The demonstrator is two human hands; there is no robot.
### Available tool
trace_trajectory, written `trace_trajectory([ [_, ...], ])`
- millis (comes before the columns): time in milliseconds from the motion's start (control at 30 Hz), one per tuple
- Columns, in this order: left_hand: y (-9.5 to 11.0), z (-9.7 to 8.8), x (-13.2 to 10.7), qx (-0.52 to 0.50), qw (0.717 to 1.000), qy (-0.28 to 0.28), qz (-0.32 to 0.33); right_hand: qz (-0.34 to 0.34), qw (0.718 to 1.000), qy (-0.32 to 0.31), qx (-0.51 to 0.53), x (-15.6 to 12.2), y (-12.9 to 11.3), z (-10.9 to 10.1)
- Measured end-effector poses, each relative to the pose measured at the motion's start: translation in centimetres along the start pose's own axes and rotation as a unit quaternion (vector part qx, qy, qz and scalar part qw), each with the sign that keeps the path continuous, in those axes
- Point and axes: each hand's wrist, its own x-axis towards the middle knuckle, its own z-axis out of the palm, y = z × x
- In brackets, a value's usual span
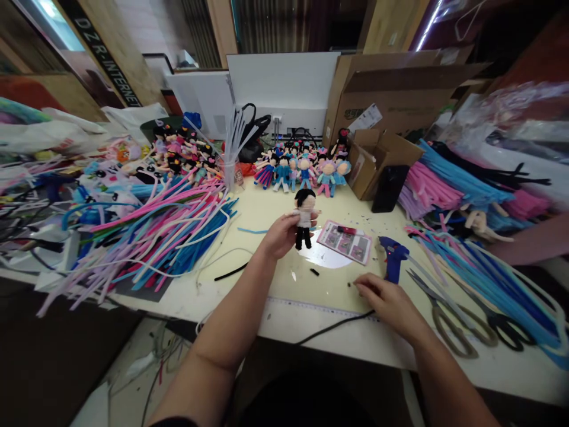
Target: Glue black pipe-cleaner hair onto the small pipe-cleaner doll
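Note:
Upright in my left hand is a small pipe-cleaner doll with black hair, a white top and black legs; my fingers close round it from the side and behind. My right hand is low over the mat at the right, thumb and fingers drawn together. Beside those fingertips lies a tiny black bit; whether anything is between them is hidden. A short black piece rests on the mat below the doll. A blue glue gun stands just beyond my right hand.
Scissors and blue pipe cleaners lie at the right. A printed card is on the mat. Finished dolls line the back before cardboard boxes. Bundled pipe cleaners cover the left. A black cable crosses the front edge.

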Motion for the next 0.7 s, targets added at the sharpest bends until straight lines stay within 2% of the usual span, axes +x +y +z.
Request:
trace_trajectory([
  [133, -1.1, -0.2, 0.5, 0.053, 0.997, 0.019, -0.052, 0.045, 0.998, 0.036, 0.006, -3.1, 2.1, -0.3],
  [233, -2.2, 0.0, 0.9, 0.104, 0.99, 0.03, -0.09, 0.066, 0.996, 0.061, -0.004, -5.0, 4.0, -1.3],
  [367, -3.3, -0.1, 1.2, 0.199, 0.972, 0.058, -0.112, 0.093, 0.982, 0.14, -0.092, -6.8, 8.2, -3.3],
  [467, -3.8, -0.7, 0.9, 0.247, 0.96, 0.076, -0.105, 0.072, 0.964, 0.184, -0.176, -7.5, 11.5, -4.5],
  [567, -3.8, -1.4, 0.4, 0.302, 0.945, 0.089, -0.094, 0.062, 0.955, 0.171, -0.236, -8.1, 13.2, -5.2],
  [700, -3.2, -1.5, -0.2, 0.388, 0.91, 0.11, -0.098, 0.073, 0.955, 0.143, -0.25, -8.4, 13.2, -5.4],
])
